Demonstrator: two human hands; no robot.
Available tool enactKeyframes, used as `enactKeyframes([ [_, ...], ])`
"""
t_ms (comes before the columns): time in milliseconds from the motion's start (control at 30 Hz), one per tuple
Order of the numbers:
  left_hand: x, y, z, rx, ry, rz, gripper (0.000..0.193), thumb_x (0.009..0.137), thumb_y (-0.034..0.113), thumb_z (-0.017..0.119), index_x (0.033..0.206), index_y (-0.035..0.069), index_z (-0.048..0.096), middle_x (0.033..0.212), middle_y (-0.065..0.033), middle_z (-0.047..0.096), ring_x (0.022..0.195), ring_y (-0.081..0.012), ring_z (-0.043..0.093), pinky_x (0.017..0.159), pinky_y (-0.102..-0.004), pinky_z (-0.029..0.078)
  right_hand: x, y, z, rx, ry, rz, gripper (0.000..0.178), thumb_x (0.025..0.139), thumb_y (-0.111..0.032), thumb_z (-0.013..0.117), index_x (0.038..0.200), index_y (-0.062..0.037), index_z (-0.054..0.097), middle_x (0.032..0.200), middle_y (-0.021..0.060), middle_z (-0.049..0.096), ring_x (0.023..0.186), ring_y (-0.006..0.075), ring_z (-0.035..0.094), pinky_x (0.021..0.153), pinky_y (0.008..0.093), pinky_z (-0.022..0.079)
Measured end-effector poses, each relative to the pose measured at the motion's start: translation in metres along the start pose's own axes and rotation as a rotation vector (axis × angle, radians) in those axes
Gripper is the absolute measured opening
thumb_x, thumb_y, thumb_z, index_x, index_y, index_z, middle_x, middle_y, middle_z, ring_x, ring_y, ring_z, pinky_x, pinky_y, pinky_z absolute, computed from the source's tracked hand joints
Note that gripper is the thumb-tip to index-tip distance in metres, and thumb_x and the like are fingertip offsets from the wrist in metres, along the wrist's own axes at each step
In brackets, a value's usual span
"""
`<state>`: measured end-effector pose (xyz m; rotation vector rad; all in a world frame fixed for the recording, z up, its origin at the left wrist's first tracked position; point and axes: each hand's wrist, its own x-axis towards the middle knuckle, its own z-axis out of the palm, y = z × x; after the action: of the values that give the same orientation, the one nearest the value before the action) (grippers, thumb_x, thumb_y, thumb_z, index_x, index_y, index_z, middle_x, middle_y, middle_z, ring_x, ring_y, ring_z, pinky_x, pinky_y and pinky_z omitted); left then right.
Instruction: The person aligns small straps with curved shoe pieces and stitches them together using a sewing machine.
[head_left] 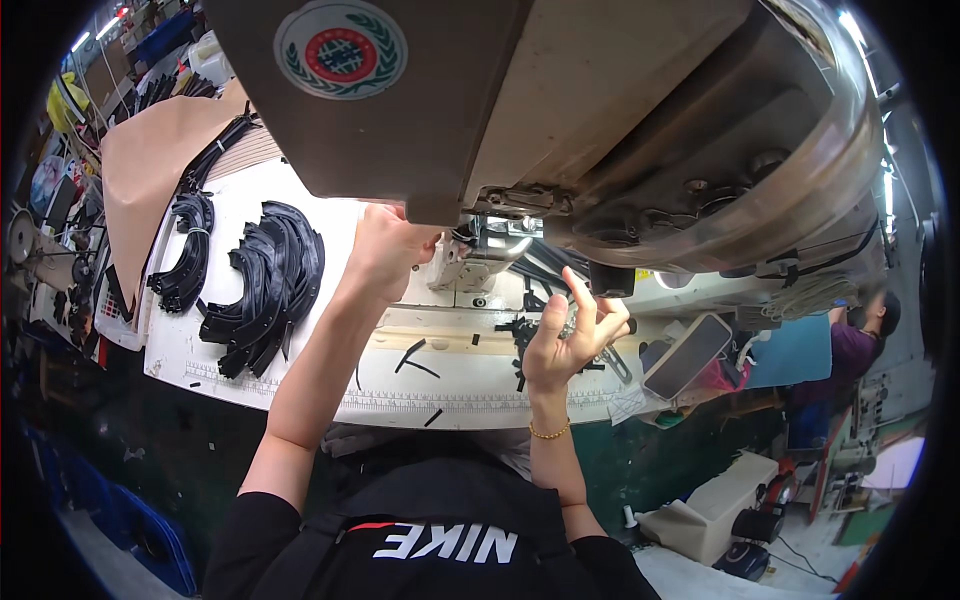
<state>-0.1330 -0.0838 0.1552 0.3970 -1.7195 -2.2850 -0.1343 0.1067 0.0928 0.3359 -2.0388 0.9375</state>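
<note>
the person's left hand (385, 250) is up under the sewing machine head (520, 110), fingers curled near the needle area (whether it holds anything cannot be told). right hand (572, 335) hovers with fingers spread, holding nothing visible. curved black pieces (270, 285) sit stacked toward the worktable's (330, 215) left edge, apparently waiting; small black scraps (415, 355) lie along its near edge.

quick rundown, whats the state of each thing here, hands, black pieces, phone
left hand: raised to the sewing machine, grip hidden
right hand: lifted, fingers spread, empty
curved black pieces: stacked on the white table
bundled black pieces: tied, lying flat
phone: screen dark, tilted
</note>
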Motion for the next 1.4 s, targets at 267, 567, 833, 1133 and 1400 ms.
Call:
enactKeyframes([
  [267,0.007,0.011,0.005,-0.009,0.091,-0.21,0.026,0.085,0.011,0.054,0.11,0.004,0.053,0.101,-0.0092,0.057,0.088,-0.0184,0.056,0.075,-0.0308,0.046,0.001,0.006,-0.002,0.038,0.001,0.085,0.029,0.076,-0.02,0.06,0.097,-0.0002,0.065,0.099,0.0135,0.045,0.097,0.0265,0.04,0.085,0.0373,0.034],
  [567,0.088,0.026,-0.016,0.308,-0.108,0.214,0.02,0.076,0.015,0.064,0.09,0.001,0.059,0.083,-0.0101,0.059,0.076,-0.0177,0.058,0.069,-0.0299,0.047,0.001,0.017,-0.011,0.116,0.009,0.155,0.018,0.088,-0.012,0.051,0.096,0.0,0.063,0.099,0.0088,0.051,0.094,0.0179,0.048,0.085,0.0298,0.038],
  [833,0.133,-0.058,-0.073,0.742,-0.052,0.21,0.023,0.069,0.019,0.073,0.072,-0.001,0.064,0.066,-0.0109,0.061,0.065,-0.0171,0.059,0.064,-0.0292,0.047,-0.012,0.021,-0.009,0.193,-0.072,0.2,0.02,0.09,-0.014,0.05,0.092,0.0011,0.062,0.095,0.0072,0.051,0.082,0.013,0.048,0.072,0.0251,0.04],
  [1133,0.075,-0.084,-0.073,1.104,0.26,0.26,0.03,0.072,0.03,0.07,0.076,0.0,0.066,0.073,-0.0194,0.063,0.073,-0.0346,0.061,0.067,-0.0425,0.047,-0.012,0.016,-0.002,0.204,-0.14,0.15,0.012,0.086,-0.007,0.054,0.085,0.0014,0.062,0.086,0.0082,0.051,0.079,0.0169,0.049,0.072,0.0286,0.041],
  [1400,-0.013,-0.097,-0.162,1.492,0.878,0.349,0.031,0.072,0.011,0.071,0.096,0.003,0.054,0.101,-0.0129,0.05,0.096,-0.0286,0.048,0.084,-0.0371,0.04,-0.021,0.013,0.003,0.275,-0.205,0.257,0.01,0.087,-0.005,0.055,0.084,0.0022,0.061,0.088,0.0071,0.049,0.074,0.013,0.047,0.065,0.0256,0.041],
])
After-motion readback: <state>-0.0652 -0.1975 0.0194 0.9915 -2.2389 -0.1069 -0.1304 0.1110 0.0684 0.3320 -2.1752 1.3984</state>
